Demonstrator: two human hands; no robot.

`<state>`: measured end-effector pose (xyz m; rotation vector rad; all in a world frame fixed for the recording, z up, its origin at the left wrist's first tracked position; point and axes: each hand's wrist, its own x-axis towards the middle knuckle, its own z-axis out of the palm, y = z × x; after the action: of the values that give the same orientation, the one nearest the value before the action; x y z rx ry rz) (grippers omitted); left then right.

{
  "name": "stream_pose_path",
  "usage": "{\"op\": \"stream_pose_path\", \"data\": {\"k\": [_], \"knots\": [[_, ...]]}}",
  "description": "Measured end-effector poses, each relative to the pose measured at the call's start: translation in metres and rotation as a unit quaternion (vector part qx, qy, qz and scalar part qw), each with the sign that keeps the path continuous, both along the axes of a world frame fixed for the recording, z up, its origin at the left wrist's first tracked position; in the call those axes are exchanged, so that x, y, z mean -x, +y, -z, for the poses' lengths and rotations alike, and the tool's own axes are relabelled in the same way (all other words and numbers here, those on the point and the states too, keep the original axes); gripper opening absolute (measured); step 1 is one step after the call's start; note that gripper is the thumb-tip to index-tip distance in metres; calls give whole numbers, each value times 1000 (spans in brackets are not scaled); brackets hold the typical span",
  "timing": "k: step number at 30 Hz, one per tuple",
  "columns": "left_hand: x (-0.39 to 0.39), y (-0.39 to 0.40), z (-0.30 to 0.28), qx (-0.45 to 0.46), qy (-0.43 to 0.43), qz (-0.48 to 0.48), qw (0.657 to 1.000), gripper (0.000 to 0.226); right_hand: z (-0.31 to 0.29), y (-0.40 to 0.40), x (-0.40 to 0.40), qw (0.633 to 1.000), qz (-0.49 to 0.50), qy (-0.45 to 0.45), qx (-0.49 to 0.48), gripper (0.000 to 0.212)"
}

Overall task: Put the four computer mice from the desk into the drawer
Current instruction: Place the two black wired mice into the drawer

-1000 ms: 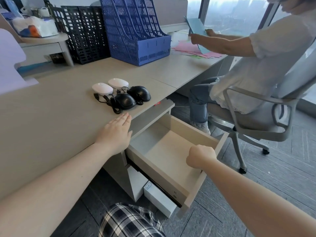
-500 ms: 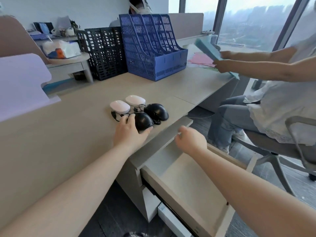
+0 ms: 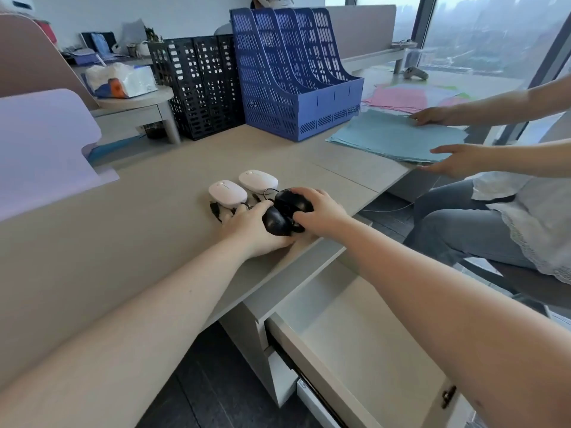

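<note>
Two white mice lie side by side on the beige desk. In front of them sit two black corded mice. My left hand curls around the nearer black mouse. My right hand grips the farther black mouse from the right. Both black mice look to be resting on the desk. The open drawer sticks out below the desk edge, under my right forearm, and its visible floor is bare.
A blue file rack and a black one stand at the back of the desk. A seated person at the right handles blue paper sheets. A lilac divider stands at the left.
My right hand left the drawer front and came up onto the farther black mouse. My left hand slid forward and closed around the nearer black mouse. The view moved closer to the desk.
</note>
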<state>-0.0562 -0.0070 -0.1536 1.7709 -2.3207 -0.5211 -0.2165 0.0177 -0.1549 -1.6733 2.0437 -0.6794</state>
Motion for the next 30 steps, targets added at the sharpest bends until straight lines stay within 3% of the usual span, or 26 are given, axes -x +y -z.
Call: {"op": "stream_pose_path", "data": {"k": [5,8,17,23,30], "knots": [[-2,13,-1,29,16,-3,999,71,5,-4,0,1000,7,15,21,59],[-7,25,0,41,45,-12,998,76,5,-1,-3,999,27,-2,46,60],[7,82,1,91,65,2,994,67,1,68,17,981,85,-139,107,57],[45,134,9,156,62,85,982,63,18,133,47,963,149,-191,115,49],[79,177,45,123,59,89,987,64,45,174,80,960,175,-204,80,50]]}}
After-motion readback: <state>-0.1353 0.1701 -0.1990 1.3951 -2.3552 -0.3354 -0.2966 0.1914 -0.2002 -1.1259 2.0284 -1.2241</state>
